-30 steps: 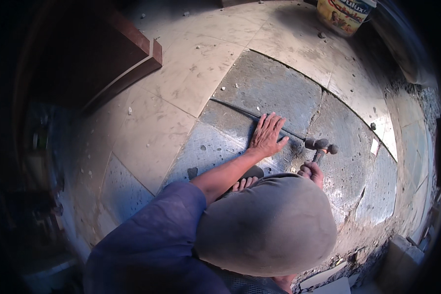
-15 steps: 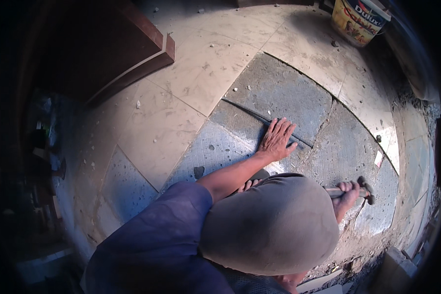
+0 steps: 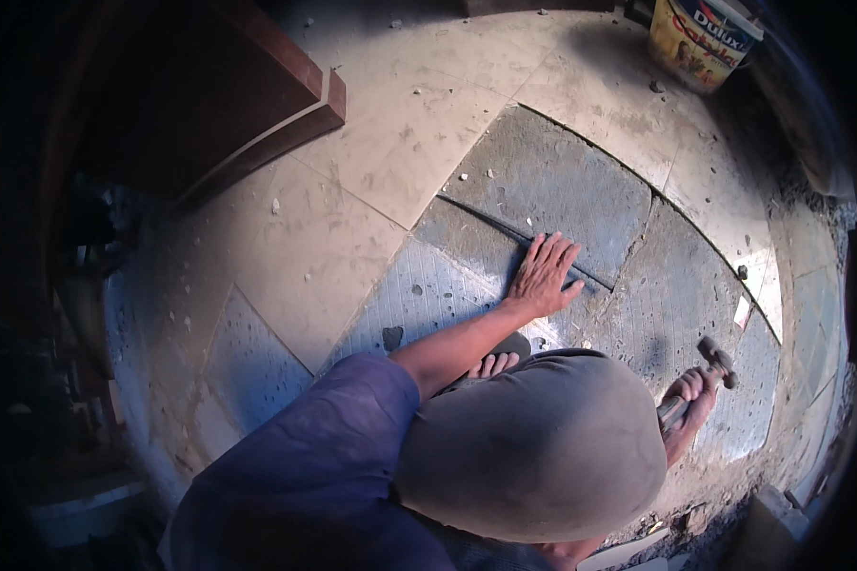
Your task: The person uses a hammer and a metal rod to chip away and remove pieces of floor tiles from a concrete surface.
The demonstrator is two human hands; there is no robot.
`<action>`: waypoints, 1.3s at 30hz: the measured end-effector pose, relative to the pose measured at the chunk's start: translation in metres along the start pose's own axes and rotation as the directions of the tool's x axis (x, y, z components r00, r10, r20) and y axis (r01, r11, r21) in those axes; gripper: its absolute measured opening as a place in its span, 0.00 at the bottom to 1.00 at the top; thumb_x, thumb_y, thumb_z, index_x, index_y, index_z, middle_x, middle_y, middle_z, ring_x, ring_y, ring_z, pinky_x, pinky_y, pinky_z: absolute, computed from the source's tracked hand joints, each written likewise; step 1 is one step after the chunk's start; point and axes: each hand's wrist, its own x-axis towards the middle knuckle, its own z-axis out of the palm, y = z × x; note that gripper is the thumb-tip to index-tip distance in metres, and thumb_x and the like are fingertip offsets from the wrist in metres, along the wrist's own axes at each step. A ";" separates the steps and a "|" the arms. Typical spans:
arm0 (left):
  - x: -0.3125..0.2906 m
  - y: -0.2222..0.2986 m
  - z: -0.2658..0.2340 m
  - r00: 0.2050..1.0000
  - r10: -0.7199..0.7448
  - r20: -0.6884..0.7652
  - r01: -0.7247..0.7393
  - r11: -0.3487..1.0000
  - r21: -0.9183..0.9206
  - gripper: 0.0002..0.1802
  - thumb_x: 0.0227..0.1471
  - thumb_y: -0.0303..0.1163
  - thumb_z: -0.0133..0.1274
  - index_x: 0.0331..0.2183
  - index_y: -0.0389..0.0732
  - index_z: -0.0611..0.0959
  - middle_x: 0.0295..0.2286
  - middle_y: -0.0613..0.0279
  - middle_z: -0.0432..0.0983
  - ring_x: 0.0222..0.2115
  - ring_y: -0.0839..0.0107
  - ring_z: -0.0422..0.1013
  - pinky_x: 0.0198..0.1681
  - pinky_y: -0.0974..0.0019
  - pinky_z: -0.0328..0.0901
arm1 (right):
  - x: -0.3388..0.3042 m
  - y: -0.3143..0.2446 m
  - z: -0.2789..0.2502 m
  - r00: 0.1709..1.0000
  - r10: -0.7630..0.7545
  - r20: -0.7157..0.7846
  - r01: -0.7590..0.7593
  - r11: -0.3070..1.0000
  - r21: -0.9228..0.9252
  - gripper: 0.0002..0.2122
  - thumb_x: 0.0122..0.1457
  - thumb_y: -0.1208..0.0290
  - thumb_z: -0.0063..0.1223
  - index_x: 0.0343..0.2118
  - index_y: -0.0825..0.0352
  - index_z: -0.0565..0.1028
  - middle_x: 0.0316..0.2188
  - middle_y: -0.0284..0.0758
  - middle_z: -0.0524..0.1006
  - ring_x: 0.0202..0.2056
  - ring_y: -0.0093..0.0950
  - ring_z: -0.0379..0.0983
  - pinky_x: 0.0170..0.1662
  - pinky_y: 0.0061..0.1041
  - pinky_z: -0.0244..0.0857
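Observation:
My left hand (image 3: 545,275) lies flat with fingers spread on the grey cement-coloured floor slabs (image 3: 581,195). It rests across a dark narrow line; I cannot tell whether this is a gap or a thin strip. At the right, my right hand (image 3: 692,398) is wrapped round the wooden handle of a hammer (image 3: 720,364). The hammer's dark metal head points away from me and sits over the grey slabs. My bent knee (image 3: 543,443) hides part of the floor between my arms. Bare toes (image 3: 494,364) show beside it.
Beige tiles (image 3: 352,214) surround the grey area. A dark red-brown wooden furniture corner (image 3: 333,100) juts in at upper left. A paint bucket (image 3: 700,43) stands at upper right. Rubble and broken tile pieces (image 3: 624,552) lie at lower right. Small stone bits are scattered about.
The hammer has swung from nearly level to a slant, its head now pointing farther away from me. My right hand has shifted slightly right and nearer. My left hand stays on the same spot.

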 end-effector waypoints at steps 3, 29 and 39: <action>0.000 -0.002 0.000 1.000 0.000 0.010 0.000 1.000 0.011 0.39 0.53 0.51 0.53 0.60 0.40 0.64 0.57 0.52 0.60 0.64 0.54 0.49 0.68 0.47 0.39 | 0.009 0.009 -0.002 0.939 -0.309 -0.151 0.292 0.949 -0.121 0.09 0.61 0.79 0.41 0.25 0.61 0.60 0.14 0.24 0.59 0.12 0.14 0.56 0.11 0.16 0.58; 0.001 -0.001 0.000 1.000 -0.002 -0.003 0.002 1.000 -0.023 0.39 0.53 0.51 0.53 0.60 0.40 0.64 0.57 0.52 0.60 0.64 0.54 0.50 0.68 0.47 0.38 | -0.010 0.129 0.042 0.977 0.175 -0.121 -0.185 0.980 -0.075 0.08 0.60 0.79 0.44 0.26 0.62 0.61 0.13 0.22 0.59 0.11 0.13 0.53 0.11 0.15 0.52; 0.007 0.001 0.004 0.999 0.035 -0.017 -0.036 0.997 -0.073 0.32 0.51 0.47 0.57 0.53 0.42 0.70 0.52 0.52 0.63 0.61 0.55 0.54 0.67 0.47 0.40 | -0.010 0.063 0.028 0.977 0.214 0.020 -0.214 0.977 -0.019 0.09 0.61 0.79 0.45 0.25 0.62 0.62 0.14 0.22 0.58 0.12 0.13 0.53 0.13 0.15 0.54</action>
